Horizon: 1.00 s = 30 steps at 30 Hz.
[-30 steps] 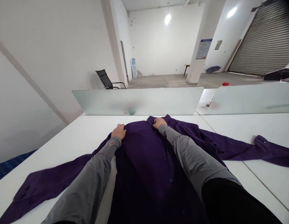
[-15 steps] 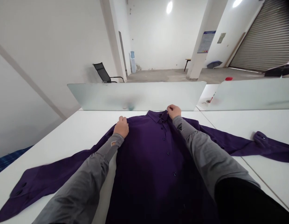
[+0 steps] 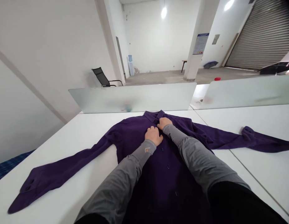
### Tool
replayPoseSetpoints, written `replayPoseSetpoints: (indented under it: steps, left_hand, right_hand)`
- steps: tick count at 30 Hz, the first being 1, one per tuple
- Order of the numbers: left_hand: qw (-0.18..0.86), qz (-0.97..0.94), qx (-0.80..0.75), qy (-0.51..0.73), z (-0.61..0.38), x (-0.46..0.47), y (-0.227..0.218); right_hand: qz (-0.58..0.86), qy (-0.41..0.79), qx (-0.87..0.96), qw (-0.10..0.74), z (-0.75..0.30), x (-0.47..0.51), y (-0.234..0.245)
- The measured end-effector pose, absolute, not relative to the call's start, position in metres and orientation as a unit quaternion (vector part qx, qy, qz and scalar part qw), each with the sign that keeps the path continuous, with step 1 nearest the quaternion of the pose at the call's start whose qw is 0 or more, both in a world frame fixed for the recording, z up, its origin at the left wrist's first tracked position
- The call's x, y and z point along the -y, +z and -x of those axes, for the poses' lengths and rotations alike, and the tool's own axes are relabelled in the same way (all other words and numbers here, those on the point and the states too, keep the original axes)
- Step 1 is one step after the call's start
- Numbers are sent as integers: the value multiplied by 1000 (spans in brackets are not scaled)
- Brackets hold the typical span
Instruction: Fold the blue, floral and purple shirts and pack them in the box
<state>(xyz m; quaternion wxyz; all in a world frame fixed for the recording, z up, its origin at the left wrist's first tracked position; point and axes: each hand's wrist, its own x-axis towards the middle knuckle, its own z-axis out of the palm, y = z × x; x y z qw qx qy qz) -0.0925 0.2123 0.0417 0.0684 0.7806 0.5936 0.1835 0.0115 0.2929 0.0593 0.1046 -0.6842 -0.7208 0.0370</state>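
A dark purple button-up shirt [image 3: 135,137] lies front-up on the white table [image 3: 84,130], collar at the far side and both sleeves spread out sideways. My left hand [image 3: 153,135] and my right hand [image 3: 164,123] meet on the button placket just below the collar [image 3: 155,115]. Both hands have their fingers curled and pinched onto the shirt's front fabric near the top buttons. Grey sleeves cover both of my forearms.
Frosted glass dividers [image 3: 135,98] stand along the table's far edge. A seam [image 3: 242,161] separates this table from the one on the right, where the right sleeve's cuff [image 3: 248,130] rests. A black chair [image 3: 101,77] stands beyond, by the wall.
My left hand has left the shirt's left shoulder and moved right to the placket. My right hand came down from the collar tip to meet it at the chest.
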Motion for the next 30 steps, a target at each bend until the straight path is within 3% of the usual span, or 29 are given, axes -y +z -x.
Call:
replayPoseSetpoints:
  steps: [9,19,21,24,30]
  left_hand:
    - [144,-674,-652,317,105,-234,40]
    - [158,-624,-549,533,116,-230,24]
    - [161,-661,-522,515,111,-232,23]
    - [149,-754,-505,393,105,-236,20]
    - [119,-813,-509,258,98,-234,15]
  right_hand:
    - [695,35,708,120,-24,-307,65]
    - [619,-14,771,150,-19,-283,36]
    - [595,-10,791,142,-21,-281,29]
    - [592,8,793,142,-25,-286,26]
    - [631,25,746,212,-40,-274,53]
